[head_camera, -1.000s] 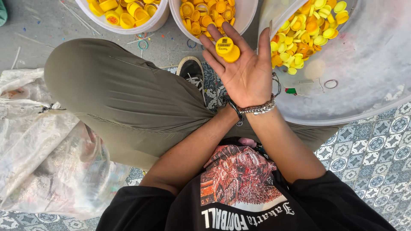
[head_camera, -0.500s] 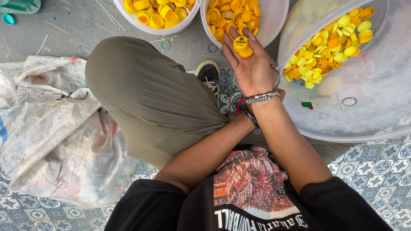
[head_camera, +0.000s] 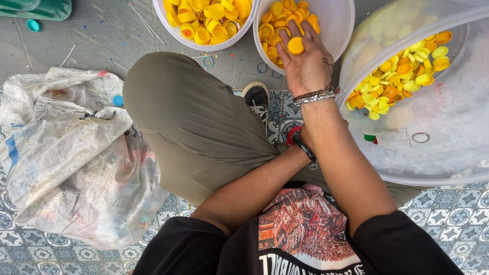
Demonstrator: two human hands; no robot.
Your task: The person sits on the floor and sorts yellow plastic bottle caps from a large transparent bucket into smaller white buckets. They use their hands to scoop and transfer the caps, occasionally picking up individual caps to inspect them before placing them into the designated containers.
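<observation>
Yellow cap [head_camera: 296, 45] lies loose on my right hand's [head_camera: 304, 65] flat, outstretched fingers [head_camera: 283, 47], palm up, none curled over it, above the rim of the middle white tub [head_camera: 336, 25] of caps. My left hand [head_camera: 302, 138] sits under the right forearm; grip unclear. Big clear bin [head_camera: 448, 147] beside.

Bent knee [head_camera: 188, 117] blocks left; open floor gap [head_camera: 232, 66] between knee and white tubs [head_camera: 336, 25]

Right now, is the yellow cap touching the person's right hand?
Touching. The head view shows the yellow bottle cap resting on the fingers of the open right hand, above the middle white bowl.
</observation>
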